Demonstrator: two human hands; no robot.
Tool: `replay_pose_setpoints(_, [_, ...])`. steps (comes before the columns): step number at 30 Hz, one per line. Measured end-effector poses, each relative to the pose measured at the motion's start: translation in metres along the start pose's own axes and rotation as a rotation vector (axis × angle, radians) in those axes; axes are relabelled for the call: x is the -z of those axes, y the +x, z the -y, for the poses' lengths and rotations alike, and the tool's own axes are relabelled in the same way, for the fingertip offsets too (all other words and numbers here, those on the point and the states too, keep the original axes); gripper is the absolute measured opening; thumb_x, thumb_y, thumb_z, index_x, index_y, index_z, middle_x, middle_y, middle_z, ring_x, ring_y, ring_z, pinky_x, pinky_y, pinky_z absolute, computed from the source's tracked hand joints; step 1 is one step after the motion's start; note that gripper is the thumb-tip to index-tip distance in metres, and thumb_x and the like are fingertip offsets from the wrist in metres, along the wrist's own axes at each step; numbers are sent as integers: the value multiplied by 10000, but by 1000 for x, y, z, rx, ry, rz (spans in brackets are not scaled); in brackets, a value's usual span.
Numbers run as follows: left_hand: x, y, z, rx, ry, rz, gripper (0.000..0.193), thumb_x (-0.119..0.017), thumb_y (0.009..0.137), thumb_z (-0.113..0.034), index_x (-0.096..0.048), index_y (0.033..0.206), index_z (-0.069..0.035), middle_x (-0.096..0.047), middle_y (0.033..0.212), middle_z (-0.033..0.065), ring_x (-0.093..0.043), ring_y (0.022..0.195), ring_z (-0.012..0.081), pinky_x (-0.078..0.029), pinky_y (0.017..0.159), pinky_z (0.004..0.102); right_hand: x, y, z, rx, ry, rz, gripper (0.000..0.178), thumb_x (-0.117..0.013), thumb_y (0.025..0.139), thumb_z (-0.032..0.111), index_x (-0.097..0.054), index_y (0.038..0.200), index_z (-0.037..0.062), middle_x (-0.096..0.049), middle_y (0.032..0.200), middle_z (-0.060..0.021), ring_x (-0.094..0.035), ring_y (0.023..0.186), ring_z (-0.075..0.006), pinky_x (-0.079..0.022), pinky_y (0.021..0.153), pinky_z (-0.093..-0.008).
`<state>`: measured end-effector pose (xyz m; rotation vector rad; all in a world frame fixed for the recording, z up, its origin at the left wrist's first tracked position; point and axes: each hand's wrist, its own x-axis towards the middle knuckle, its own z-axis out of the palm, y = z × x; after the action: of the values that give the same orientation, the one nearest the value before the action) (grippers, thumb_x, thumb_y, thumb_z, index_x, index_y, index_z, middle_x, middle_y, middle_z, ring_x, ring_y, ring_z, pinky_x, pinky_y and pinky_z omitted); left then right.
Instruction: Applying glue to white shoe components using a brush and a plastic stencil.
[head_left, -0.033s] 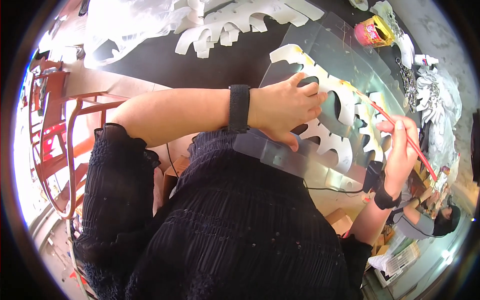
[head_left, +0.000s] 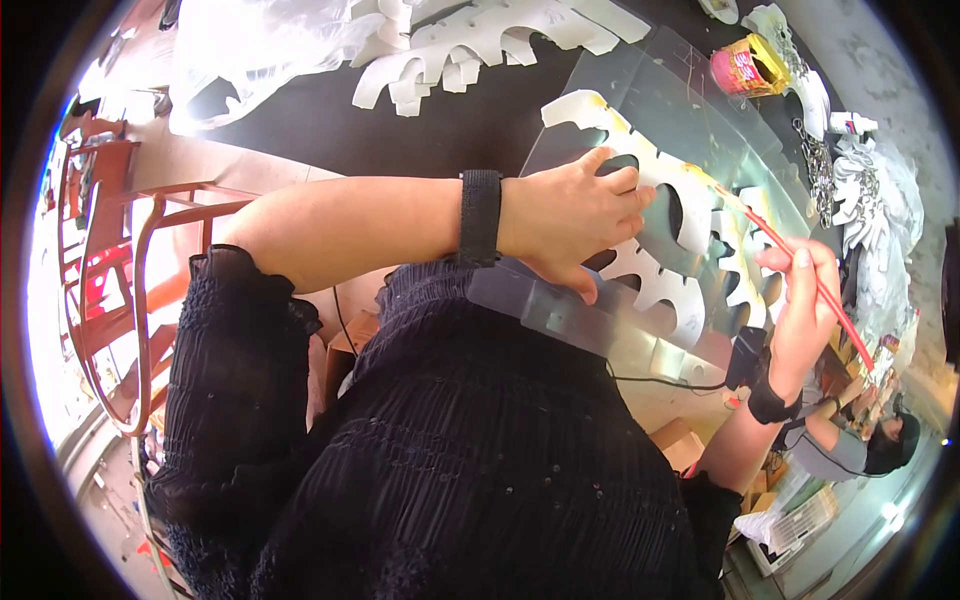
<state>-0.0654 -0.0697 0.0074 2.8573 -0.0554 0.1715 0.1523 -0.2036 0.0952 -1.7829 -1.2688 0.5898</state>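
My left hand (head_left: 575, 212) lies with fingers spread over a white strip with scalloped cut-outs (head_left: 640, 148), its fingertips on or just above the strip. The strip's upper edge has a yellowish wet-looking coating. In my right hand (head_left: 803, 295) is a slim red brush (head_left: 836, 303), gripped between thumb and fingers, its tip on the strip's coated right part. Under the strip is a clear plastic sheet (head_left: 685, 90). More white cut-out pieces (head_left: 665, 290) lie nearer to me, and another yellow-stained piece (head_left: 745, 262) is close to my right hand.
A pink and yellow tub (head_left: 738, 72) stands at the far right, near a white bottle (head_left: 850, 123) and a metal chain (head_left: 820, 175). Stacked white cut-outs (head_left: 480, 45) and a plastic bag (head_left: 270, 45) are at the far left. A wooden chair (head_left: 148, 240) is left; another person (head_left: 850, 440) is right.
The brush tip and my right hand have shifted very slightly to the right along the strip. My left hand stays in place.
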Motion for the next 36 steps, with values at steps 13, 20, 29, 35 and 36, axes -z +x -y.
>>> replay_pose_setpoints(13, [5,-9,8,72,-310,-37,697,-726,598,-453,-525,1104,-18,-408,1155,161,-370,1117,305,-313,979,415,-22,7,14,-24,347,2,224,-385,922,111,-479,1042,-54,-576,781,-110,-584,760,-203,-470,775,-342])
replay_pose_setpoints(20, [11,-27,19,129,-93,-167,739,-734,580,-456,-502,1096,20,-412,1147,165,-362,1117,309,-332,969,399,-48,17,14,-22,286,86,209,-385,934,111,-483,1037,-42,-601,815,-102,-602,765,-178,-474,757,-296])
replay_pose_setpoints(29, [12,-28,21,129,-66,-79,780,-721,568,-492,-506,1065,68,-416,1153,132,-371,1086,287,-354,948,392,-47,21,17,-19,181,111,169,-396,923,85,-512,939,-36,-604,776,-94,-594,749,-158,-447,734,-266])
replay_pose_setpoints(35, [11,-28,20,124,-69,-70,769,-714,578,-502,-510,1046,73,-415,1156,124,-375,1067,285,-354,946,398,-33,17,14,4,106,210,171,-396,924,86,-512,941,-39,-604,777,-93,-597,745,-159,-450,738,-274])
replay_pose_setpoints(36, [11,-28,20,127,-70,-62,768,-713,581,-503,-511,1046,74,-416,1157,125,-376,1064,286,-353,944,400,-34,17,15,4,104,208,171,-396,924,86,-512,941,-39,-604,777,-93,-597,745,-159,-450,738,-274])
